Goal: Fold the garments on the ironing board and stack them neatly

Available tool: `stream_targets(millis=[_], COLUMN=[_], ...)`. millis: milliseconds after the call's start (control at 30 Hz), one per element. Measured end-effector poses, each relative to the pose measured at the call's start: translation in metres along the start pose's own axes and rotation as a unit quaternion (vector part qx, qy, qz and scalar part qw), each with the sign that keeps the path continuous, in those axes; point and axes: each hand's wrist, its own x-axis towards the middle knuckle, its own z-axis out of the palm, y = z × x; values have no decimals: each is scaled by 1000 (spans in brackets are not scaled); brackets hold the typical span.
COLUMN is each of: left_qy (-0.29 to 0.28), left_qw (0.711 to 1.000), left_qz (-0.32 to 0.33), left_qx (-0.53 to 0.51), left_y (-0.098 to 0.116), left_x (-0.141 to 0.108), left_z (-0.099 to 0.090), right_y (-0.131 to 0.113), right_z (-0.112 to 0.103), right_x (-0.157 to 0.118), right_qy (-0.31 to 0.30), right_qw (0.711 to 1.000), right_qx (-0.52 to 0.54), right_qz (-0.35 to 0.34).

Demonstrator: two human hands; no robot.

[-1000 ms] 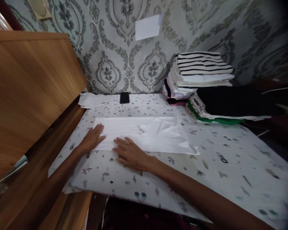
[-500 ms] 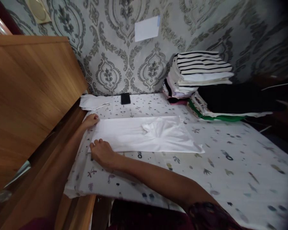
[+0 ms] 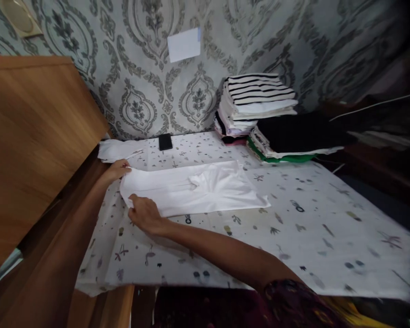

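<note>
A white garment (image 3: pixel 164 189), folded into a long strip, lies across the patterned sheet (image 3: pixel 225 241) with its wider, creased end to the right. My left hand (image 3: pixel 119 169) pinches its far left corner. The fingers of my right hand (image 3: pixel 144 213) are closed on the near left corner. Between the two hands the left edge of the cloth is slightly raised from the sheet.
Behind the garment lie a black phone (image 3: pixel 165 141) and a folded white cloth (image 3: pixel 118 150). A tall stack of clothes (image 3: pixel 256 98) and a lower one with black cloth (image 3: pixel 294 132) on top stand at the back right. Wooden furniture (image 3: pixel 37 123) rises at the left.
The view has turned a little to the right. Both hands now grip the garment's left corners, and that edge has come up slightly from the sheet.
</note>
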Motion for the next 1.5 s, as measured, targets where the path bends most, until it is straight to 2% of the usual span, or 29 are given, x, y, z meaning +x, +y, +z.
stream_targets(millis=[100,200,300,400,500,567,633,767,900,1100,1200,1300,1367,1433,1500], left_qy=[-14,-65,-128,-182,-219,-231,-241,-250,-220,-130,-93,-50,-22,-12,-25], left_qw=[996,982,974,970,966,964,963,964,975,986,987,986,979,968,960], left_qz=[12,29,31,-14,-48,-52,-52,-34,15,75,90,115,166,222,248], left_qx=[-83,-173,-183,-161,-131,-118,-105,-78,-17,68,96,111,114,116,130], left_y=[32,71,108,133,145,148,149,149,147,140,140,138,132,124,113], left_x=[1,5,13,22,27,28,28,28,29,32,26,5,-19,-47,-74], left_z=[1,15,46,89,127,142,147,141,143,162,163,156,153,154,162], right_y=[21,49,75,92,101,105,109,113,114,117,121,127,132,136,139], right_z=[-17,-31,-45,-60,-71,-77,-80,-85,-86,-89,-94,-99,-103,-107,-109], right_x=[-19,-43,-70,-92,-105,-108,-109,-111,-109,-105,-106,-110,-114,-116,-115], right_qy=[51,74,62,45,30,15,-2,-23,-41,-21,-49,-64,-56,-20,43], right_qw=[989,948,880,825,789,779,772,765,766,825,831,848,878,917,954], right_qx=[126,295,444,513,543,553,563,577,575,490,476,442,390,313,212], right_qz=[55,95,155,233,284,295,294,286,283,280,283,285,271,246,207])
